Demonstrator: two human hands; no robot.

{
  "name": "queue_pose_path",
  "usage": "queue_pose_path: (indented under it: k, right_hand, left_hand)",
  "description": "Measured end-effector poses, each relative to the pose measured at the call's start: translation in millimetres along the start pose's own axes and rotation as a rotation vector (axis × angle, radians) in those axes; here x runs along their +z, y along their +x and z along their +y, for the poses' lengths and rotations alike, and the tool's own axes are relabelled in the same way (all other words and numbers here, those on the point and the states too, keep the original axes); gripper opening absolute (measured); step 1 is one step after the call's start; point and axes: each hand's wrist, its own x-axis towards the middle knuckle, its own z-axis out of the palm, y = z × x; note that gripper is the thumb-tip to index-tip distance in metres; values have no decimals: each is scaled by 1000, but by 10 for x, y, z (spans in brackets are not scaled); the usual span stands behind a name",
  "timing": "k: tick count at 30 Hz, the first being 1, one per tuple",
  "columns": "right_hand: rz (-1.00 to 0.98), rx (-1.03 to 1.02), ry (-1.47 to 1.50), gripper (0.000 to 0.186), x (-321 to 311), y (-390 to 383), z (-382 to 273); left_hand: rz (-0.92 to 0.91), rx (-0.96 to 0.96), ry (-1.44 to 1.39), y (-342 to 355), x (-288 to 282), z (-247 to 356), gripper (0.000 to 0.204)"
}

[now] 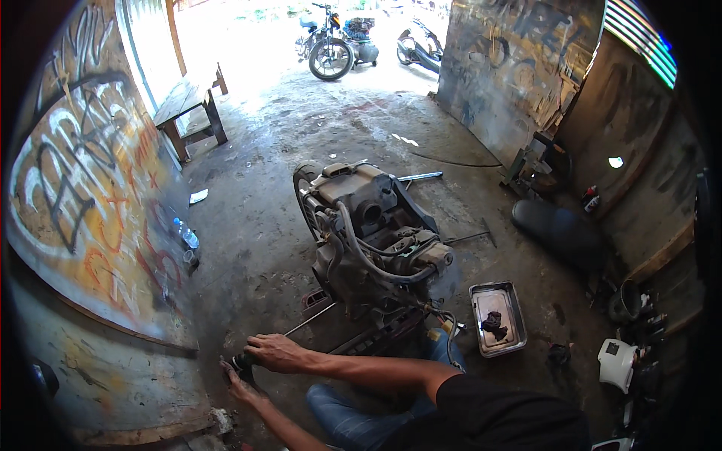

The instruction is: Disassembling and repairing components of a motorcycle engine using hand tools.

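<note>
1. My right hand point(277, 353) wraps the black-handled, thin silver metal rod point(310, 319); left hand point(242, 385) at handle end, grip unclear.
2. Rod slants forward-right from hands toward grimy grey-black engine point(383, 242); right hand nearer.

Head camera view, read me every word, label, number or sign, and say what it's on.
Left wall: large white, black and orange painted lettering, not copied here.
Right wall panel: dark painted lettering, smeared, also not copied.
Clear bottle: any label is too small to read.
</note>
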Motion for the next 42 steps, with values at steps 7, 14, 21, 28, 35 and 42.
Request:
queue_pose_path:
  k: [7,14,21,28,35,42]
  right_hand:
    - [-211,192,-43,23,-6,98,38]
    - [-176,190,32,24,-95,149,-76]
    - [-134,112,23,19,-6,93,-55]
    - [-325,282,-36,16,70,212,-48]
    - [47,62,14,16,51,61,-64]
    - [-112,234,-48,14,135,168,9]
  left_hand:
    - [-246,179,-240,-157,78,-88,48]
    - [-107,70,-202,24,-44,-105,34]
    - [18,-59,-20,55,95,26,38]
    - [-319,163,-325,-184,199,23,48]
    - [-141,-19,-142,1,29,6,49]
    - [-126,8,-138,-45,61,4,49]
